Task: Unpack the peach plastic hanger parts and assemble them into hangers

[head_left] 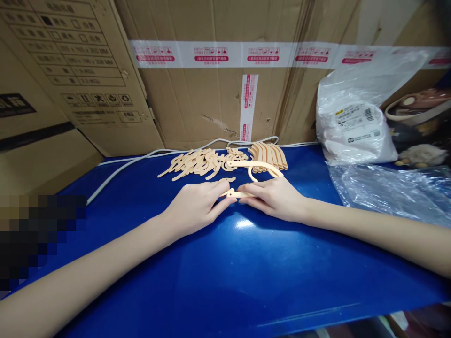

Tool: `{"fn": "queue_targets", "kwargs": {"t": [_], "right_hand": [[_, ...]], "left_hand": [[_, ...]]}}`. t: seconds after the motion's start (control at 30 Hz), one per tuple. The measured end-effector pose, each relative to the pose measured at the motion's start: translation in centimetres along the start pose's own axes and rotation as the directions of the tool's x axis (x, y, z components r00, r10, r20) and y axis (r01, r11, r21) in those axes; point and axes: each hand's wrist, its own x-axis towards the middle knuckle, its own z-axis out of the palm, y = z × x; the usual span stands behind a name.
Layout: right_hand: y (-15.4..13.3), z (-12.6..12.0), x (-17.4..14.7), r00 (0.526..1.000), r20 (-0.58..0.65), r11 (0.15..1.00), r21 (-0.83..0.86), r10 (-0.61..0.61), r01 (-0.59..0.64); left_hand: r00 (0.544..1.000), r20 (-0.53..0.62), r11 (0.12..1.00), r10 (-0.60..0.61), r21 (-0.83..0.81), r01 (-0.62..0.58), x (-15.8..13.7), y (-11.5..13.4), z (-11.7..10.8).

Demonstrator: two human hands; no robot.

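My left hand (195,206) pinches a small beige piece, mostly hidden by the fingers. Between the thumb and fingers of my right hand (280,199) is a beige plastic strip (243,194) with a hole at its end. The two pieces meet or nearly meet at that holed end; I cannot tell whether they are joined. Just beyond my right hand lies a long curved strip (259,164) with a hooked piece at it. A small curved piece (230,179) shows beyond my left fingers. Farther back are a loose pile of curved pieces (197,163) and a neat row of curved strips (271,156).
The blue tabletop (225,281) is glossy. Cardboard boxes (197,103) stand along its back and left, with a white cable (130,162) before them. At the right are a white plastic package (352,126) and clear plastic wrap (391,190).
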Motion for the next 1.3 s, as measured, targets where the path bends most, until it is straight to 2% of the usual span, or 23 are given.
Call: {"fn": "queue_targets", "kwargs": {"t": [0.2, 0.33, 0.47, 0.6, 0.77, 1.0, 1.2, 1.3], "right_hand": [[-0.22, -0.01, 0.16, 0.994, 0.086, 0.997, -0.044, 0.062, -0.058], [-0.21, -0.14, 0.22, 0.993, 0.106, 0.998, -0.03, 0.055, -0.052], [-0.15, -0.18, 0.15, 0.995, 0.093, 0.999, -0.001, 0.041, -0.041], [-0.21, -0.15, 0.03, 0.998, 0.039, 0.999, 0.001, 0.045, -0.045], [-0.3, -0.15, -0.01, 0.997, -0.007, 0.997, -0.02, 0.076, -0.076], [-0.28, -0.04, 0.01, 0.999, -0.026, 0.999, -0.033, 0.041, -0.042], [-0.35, -0.08, -0.08, 0.999, -0.034, 0.999, -0.035, 0.009, -0.01], [-0.28, -0.04, -0.1, 0.998, -0.058, 0.999, -0.032, -0.008, 0.006]], "left_hand": [[1.0, 0.022, 1.0, 0.017, -0.005, -0.017, -0.07, -0.15, 0.15], [1.0, 0.029, 1.0, 0.009, -0.021, -0.008, -0.07, -0.08, 0.16], [1.0, 0.008, 1.0, 0.018, -0.002, -0.018, -0.09, -0.06, 0.06], [0.997, -0.061, 0.999, 0.05, 0.003, -0.05, -0.04, -0.13, -0.11], [0.994, -0.108, 0.998, 0.025, 0.064, -0.018, 0.07, 0.0, 0.05], [0.994, 0.063, 0.995, -0.091, 0.054, 0.088, 0.0, 0.66, -0.11], [0.99, 0.116, 0.996, -0.079, 0.05, 0.074, 0.01, 0.74, -0.38], [0.987, 0.121, 0.99, -0.109, 0.1, 0.097, 0.17, 0.65, -0.37]]}}
